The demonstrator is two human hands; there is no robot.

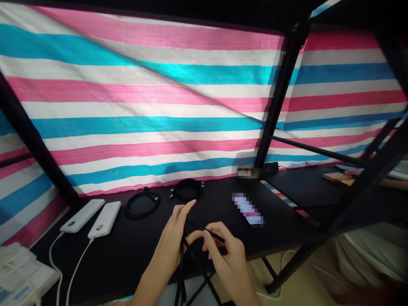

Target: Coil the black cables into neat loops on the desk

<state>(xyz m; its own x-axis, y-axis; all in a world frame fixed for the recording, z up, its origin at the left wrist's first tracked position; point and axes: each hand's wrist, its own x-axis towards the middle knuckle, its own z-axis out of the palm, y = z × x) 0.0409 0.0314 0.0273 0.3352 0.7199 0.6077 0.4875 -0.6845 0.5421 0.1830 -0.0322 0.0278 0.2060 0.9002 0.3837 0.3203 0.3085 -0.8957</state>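
A black cable (182,272) runs between my hands and hangs in strands below them. My left hand (172,233) has its index finger stretched up and its thumb reaching right. The cable passes through the crook of that hand by the thumb. My right hand (227,255) pinches a stretch of the same cable between thumb and fingers, close to the left thumb tip. Beyond my hands lie two coiled black cables, one coil (127,208) to the left and another coil (188,198) nearer the middle, both with pale metal plugs.
A phone (247,209) lies on the black desk (274,229), right of my hands. Two white power banks (82,216) with white cords sit at left, near white boxes (28,272). Black frame posts (279,102) and a striped sheet (159,127) enclose the desk. At right is another person's arm (392,183).
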